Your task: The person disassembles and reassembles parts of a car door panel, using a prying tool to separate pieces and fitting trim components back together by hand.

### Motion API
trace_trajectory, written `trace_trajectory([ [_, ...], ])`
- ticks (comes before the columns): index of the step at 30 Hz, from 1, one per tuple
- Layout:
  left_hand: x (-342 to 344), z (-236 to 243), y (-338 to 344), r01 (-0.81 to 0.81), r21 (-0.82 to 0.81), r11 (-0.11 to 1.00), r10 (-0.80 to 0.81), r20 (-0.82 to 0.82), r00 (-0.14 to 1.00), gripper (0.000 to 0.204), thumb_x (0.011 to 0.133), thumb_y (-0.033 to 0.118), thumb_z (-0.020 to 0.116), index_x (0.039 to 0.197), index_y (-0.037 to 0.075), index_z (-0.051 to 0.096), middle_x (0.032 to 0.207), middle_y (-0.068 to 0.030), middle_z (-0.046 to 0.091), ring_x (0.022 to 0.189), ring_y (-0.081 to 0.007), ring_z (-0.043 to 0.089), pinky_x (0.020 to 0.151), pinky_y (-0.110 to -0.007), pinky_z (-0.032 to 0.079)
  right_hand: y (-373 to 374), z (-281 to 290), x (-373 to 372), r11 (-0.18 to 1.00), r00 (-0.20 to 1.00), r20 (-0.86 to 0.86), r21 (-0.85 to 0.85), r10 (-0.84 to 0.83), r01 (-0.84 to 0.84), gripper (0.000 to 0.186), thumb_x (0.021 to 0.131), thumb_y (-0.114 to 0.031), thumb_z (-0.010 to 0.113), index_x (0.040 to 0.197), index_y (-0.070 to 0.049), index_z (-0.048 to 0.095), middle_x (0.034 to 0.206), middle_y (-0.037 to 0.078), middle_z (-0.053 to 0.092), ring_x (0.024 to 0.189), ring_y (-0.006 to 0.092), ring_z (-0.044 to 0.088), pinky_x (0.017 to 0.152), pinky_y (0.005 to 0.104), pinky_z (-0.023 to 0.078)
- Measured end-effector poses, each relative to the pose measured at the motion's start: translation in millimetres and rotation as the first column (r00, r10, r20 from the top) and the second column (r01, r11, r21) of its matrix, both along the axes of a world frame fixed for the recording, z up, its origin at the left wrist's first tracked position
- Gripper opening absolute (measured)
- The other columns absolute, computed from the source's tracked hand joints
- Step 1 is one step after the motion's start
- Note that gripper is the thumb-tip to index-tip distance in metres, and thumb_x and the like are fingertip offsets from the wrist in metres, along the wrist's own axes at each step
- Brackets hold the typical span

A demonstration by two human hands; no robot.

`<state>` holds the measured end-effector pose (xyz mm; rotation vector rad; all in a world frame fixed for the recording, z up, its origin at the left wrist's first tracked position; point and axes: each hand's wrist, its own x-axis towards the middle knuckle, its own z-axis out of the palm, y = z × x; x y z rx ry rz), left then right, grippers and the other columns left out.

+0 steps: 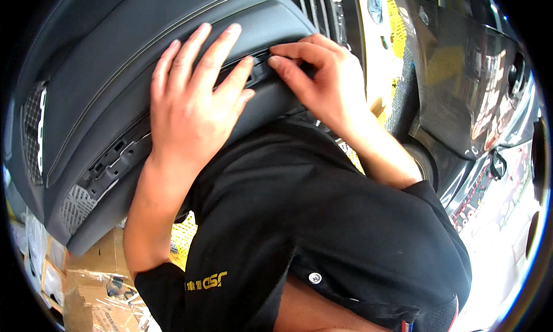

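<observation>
Across the panel [115, 67], left hand [190, 104] lies spread; right hand [334, 81] is narrow at a slot edge [261, 72], hold unclear.

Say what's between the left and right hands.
Head view: a short stretch of the dark panel, including part of its recessed channel, shows between the left hand and right hand.

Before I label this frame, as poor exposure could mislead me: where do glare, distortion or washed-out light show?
All in the head view: pale reflections on the glossy dark panel at right; bright surface at lower right washed nearly white; fisheye bending near the black rim; left hand and right hand fairly sharp.
</observation>
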<state>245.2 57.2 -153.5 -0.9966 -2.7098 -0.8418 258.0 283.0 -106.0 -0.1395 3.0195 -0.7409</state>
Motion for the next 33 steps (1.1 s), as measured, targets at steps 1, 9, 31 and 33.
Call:
trace_trajectory([
  [1, 3, 0, -4, -0.023, -0.015, 1.0, 0.023, 0.004, 1.0, 0.042, 0.089, 0.03, 0.08, 0.129, 0.018, 0.078, 0.159, -0.0063, 0.057, 0.148, -0.0325, 0.05, 0.121, -0.055, 0.038, -2, 2, -1, 0.998, 1.0, 0.02, -0.055, 0.008, -0.007, 0.022, 0.09, -0.028, 0.082, 0.104, -0.01, 0.084, 0.094, 0.012, 0.078, 0.088, 0.0304, 0.076, 0.079, 0.0395, 0.061],
  [9, 3, -22, -5, -0.048, 0.223, 0.974, 0.075, -0.114, 0.991, 0.035, 0.083, 0.032, 0.083, 0.115, 0.02, 0.079, 0.148, -0.0047, 0.064, 0.138, -0.0315, 0.057, 0.119, -0.054, 0.041, -1, 8, 6, 0.911, 0.925, 0.26, -0.232, -0.279, 0.34, 0.022, 0.095, -0.018, 0.085, 0.112, -0.003, 0.083, 0.093, 0.002, 0.08, 0.086, 0.0047, 0.066, 0.082, 0.0208, 0.053],
  [31, -6, -27, 1, -0.148, 0.382, 0.912, 0.204, -0.109, 0.973, 0.01, 0.091, 0.016, 0.072, 0.095, 0.007, 0.071, 0.122, -0.0046, 0.07, 0.126, -0.0259, 0.065, 0.113, -0.047, 0.049, 1, 8, -17, 0.951, 0.967, 0.243, -0.275, -0.07, 0.138, 0.019, 0.097, -0.01, 0.083, 0.114, -0.001, 0.082, 0.106, 0.004, 0.081, 0.101, 0.008, 0.069, 0.097, 0.025, 0.052],
  [33, -6, -26, 0, -0.157, 0.371, 0.915, 0.211, -0.11, 0.971, 0.009, 0.091, 0.016, 0.072, 0.094, 0.008, 0.071, 0.122, -0.0046, 0.071, 0.125, -0.0257, 0.066, 0.112, -0.046, 0.049, 0, 7, -19, 0.953, 0.964, 0.255, -0.264, -0.08, 0.149, 0.019, 0.097, -0.009, 0.083, 0.114, -0.002, 0.082, 0.105, 0.003, 0.081, 0.101, 0.0078, 0.068, 0.097, 0.0249, 0.052],
])
